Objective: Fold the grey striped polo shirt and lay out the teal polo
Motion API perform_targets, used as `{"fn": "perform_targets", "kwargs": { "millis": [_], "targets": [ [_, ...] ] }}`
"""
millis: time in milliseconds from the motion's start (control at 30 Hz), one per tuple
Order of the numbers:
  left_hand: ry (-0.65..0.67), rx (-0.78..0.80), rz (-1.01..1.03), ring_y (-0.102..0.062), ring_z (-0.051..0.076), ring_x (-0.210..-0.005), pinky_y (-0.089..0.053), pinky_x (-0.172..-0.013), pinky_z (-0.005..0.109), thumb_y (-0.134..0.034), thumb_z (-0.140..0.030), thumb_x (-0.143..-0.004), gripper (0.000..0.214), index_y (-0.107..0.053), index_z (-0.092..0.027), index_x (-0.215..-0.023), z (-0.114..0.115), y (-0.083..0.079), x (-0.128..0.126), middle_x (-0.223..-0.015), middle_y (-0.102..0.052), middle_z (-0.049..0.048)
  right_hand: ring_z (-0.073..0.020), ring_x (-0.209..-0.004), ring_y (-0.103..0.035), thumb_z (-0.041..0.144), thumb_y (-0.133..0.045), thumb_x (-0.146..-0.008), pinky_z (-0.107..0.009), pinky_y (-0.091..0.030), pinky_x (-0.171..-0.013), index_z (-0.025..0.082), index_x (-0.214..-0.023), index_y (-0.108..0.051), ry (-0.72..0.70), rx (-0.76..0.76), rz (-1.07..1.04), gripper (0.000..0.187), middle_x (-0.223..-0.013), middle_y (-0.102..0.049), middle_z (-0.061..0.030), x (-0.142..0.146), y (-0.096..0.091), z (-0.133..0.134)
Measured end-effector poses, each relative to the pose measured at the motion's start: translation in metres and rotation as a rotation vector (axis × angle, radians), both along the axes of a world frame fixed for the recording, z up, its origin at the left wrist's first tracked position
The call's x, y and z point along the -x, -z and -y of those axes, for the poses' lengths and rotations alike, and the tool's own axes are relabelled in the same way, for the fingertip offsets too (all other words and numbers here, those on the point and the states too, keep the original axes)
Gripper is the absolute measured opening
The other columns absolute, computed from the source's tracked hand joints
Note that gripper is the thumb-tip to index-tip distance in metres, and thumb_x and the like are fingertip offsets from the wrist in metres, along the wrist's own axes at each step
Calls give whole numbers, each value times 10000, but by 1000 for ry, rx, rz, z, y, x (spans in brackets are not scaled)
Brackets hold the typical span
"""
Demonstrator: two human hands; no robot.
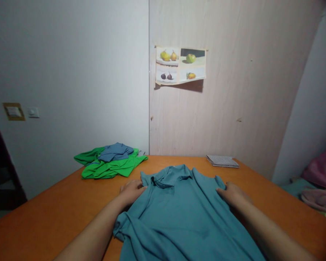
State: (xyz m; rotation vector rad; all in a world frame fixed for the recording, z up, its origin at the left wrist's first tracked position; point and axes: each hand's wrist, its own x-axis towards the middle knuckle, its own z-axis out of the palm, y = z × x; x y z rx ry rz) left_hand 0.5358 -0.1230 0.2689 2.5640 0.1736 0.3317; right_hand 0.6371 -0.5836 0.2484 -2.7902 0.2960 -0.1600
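A teal polo shirt (184, 217) lies front up on the orange table, its collar at the far end and a buttoned placket below it. My left hand (133, 192) grips the shirt's edge near the left shoulder, thumb on top of the cloth. On the other side my right hand (232, 192) pinches the fabric by the right shoulder, its fingers partly hidden beneath. The cloth is bunched and folded at the lower left, while the right side runs fairly smooth. The shirt's lower end is out of view.
At the table's (51, 206) far left sits a loose heap of green clothes (114, 168) with a blue-grey garment (115, 151) on top. A folded striped cloth (222, 161) lies at the far right. Behind stands a wall with a fruit poster (180, 65). Pink fabric (322, 166) is off to the right.
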Motion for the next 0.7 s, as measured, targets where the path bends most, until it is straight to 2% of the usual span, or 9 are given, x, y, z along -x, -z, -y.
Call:
{"fn": "perform_targets", "kwargs": {
  "millis": [100, 200, 300, 367, 500, 567, 700],
  "targets": [
    [72, 161, 55, -633, 252, -845, -492, -767, 340, -623, -489, -743, 282, -652, -210, -723, 10, -1, -2, -755, -674, 19, -359, -1005, -685, 540, -555, -797, -463, -523, -787, 183, -1020, -695, -23, -6, -1, 443, -1099, -712, -208, -5, 0, 0],
    [111, 337, 129, -638, 236, -845, -509, -761, 327, -537, -474, -789, 301, -655, -199, -822, 17, -5, -2, -804, -689, 25, -332, -975, -690, 420, -558, -804, -434, -517, -776, 204, -997, -702, -50, -16, 11, 323, -1076, -723, -184, -7, 1, 2],
    [4, 577, 239, -646, 232, -821, -514, -736, 318, -507, -479, -797, 333, -645, -195, -906, 13, -12, -2, -827, -694, 24, -300, -964, -689, 305, -551, -788, -395, -505, -780, 239, -1007, -707, -67, -28, 30, 277, -1047, -734, -145, -7, 1, 3],
    [-94, 631, 290, -640, 231, -789, -507, -716, 316, -509, -483, -798, 334, -630, -198, -925, 5, -17, -2, -807, -683, 17, -289, -964, -687, 282, -541, -786, -374, -497, -778, 246, -998, -707, -60, -33, 48, 272, -1041, -734, -131, -7, 0, 4],
    [-219, 517, 348, -622, 245, -829, -480, -753, 329, -467, -429, -836, 259, -583, -217, -931, -23, -25, -1, -827, -648, 25, -291, -955, -678, 353, -444, -871, -358, -492, -755, 195, -1051, -677, 38, -46, 115, 333, -1051, -711, -166, -9, -3, 9],
    [-267, 391, 356, -611, 271, -887, -461, -788, 352, -473, -394, -842, 201, -567, -225, -899, -37, -27, 3, -867, -636, 48, -294, -941, -675, 375, -365, -918, -355, -492, -739, 162, -1094, -656, 111, -59, 148, 401, -1041, -701, -192, -10, -4, 14],
    [-327, -201, 124, -611, 317, -932, -445, -773, 404, -403, -350, -908, 205, -564, -223, -904, -52, -28, 16, -1014, -628, 117, -290, -929, -679, 367, -338, -935, -348, -494, -745, 150, -1121, -640, 178, -86, 179, 416, -1014, -697, -188, -8, -3, 23]
  ]
}}
